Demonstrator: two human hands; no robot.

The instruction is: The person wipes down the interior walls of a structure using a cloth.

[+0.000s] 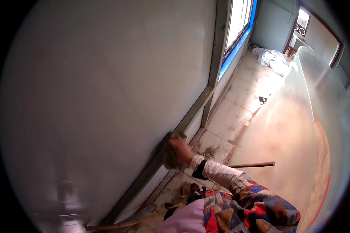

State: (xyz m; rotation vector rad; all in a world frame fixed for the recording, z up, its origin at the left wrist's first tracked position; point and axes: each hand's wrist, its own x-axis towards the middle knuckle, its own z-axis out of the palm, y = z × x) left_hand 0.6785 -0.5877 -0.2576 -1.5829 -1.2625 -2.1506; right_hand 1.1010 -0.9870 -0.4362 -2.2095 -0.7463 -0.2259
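My right hand reaches out to the left and presses a grey-brown cloth against the metal rail that runs along the pale wall panel. Its fingers are bent over the cloth, and the hand is slightly smeared by motion. A patterned patchwork sleeve with a pale cuff covers that arm. My left hand does not show. The large smooth panel rises above the rail and takes up most of the left side.
A translucent plastic enclosure with grain-coloured material stands at right. A wooden stick juts out beyond my forearm. Loose debris dirties the tiled floor. Further off are a small black object, a white bundle and a blue-framed window.
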